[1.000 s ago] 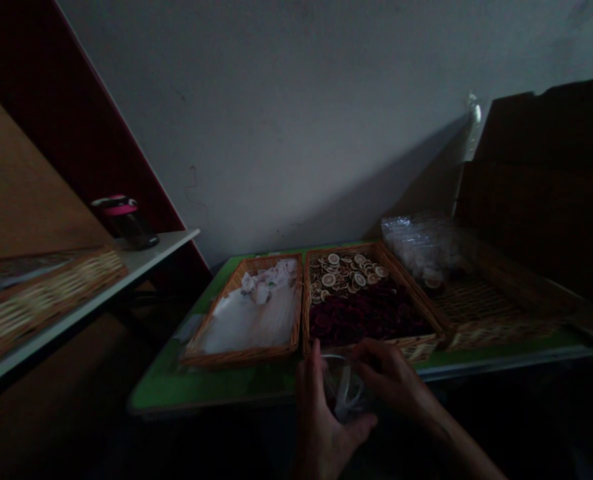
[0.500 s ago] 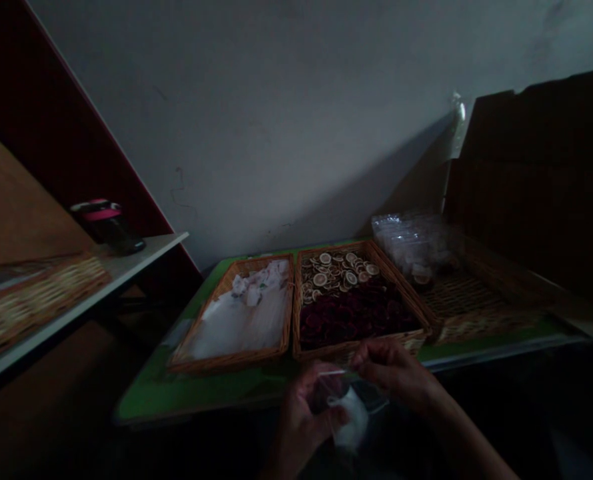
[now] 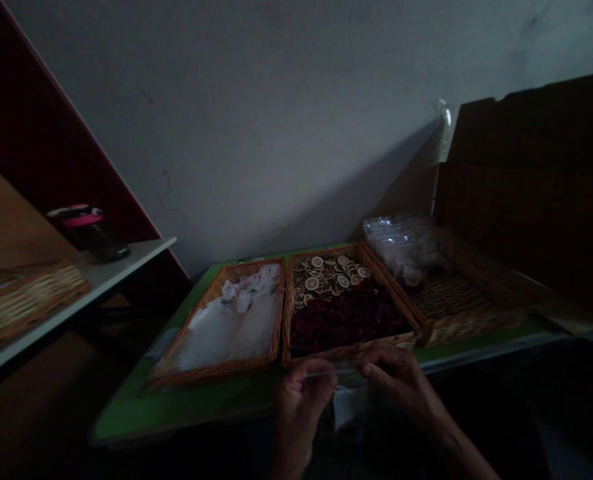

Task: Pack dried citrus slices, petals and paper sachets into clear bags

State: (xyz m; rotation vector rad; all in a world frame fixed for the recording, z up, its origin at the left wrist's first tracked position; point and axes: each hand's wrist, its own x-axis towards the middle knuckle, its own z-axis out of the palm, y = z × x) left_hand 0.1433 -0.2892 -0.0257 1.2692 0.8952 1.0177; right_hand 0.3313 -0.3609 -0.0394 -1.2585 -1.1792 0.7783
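Between my two hands a clear plastic bag (image 3: 347,407) with something white in it hangs just in front of the middle basket. My left hand (image 3: 306,393) pinches the left end of its top edge. The right end of that edge is between the fingers of my right hand (image 3: 394,377). Behind them, the middle wicker basket (image 3: 286,320) holds pale dried fruit slices (image 3: 343,281) at the back and dark red slices (image 3: 349,320) nearer me. The left wicker basket (image 3: 216,370) contains small white packets (image 3: 241,293) and clear bags.
Filled clear packets (image 3: 396,247) stand in the right wicker basket (image 3: 461,327), beside a large cardboard box (image 3: 521,200). At left, a shelf (image 3: 141,257) bears a dark bottle (image 3: 94,233) and another basket (image 3: 26,300). The table (image 3: 141,413) is green.
My left thumb has moved up from the bag's body to its top edge. The edge now lies stretched level between both hands, and the view has shifted slightly right.
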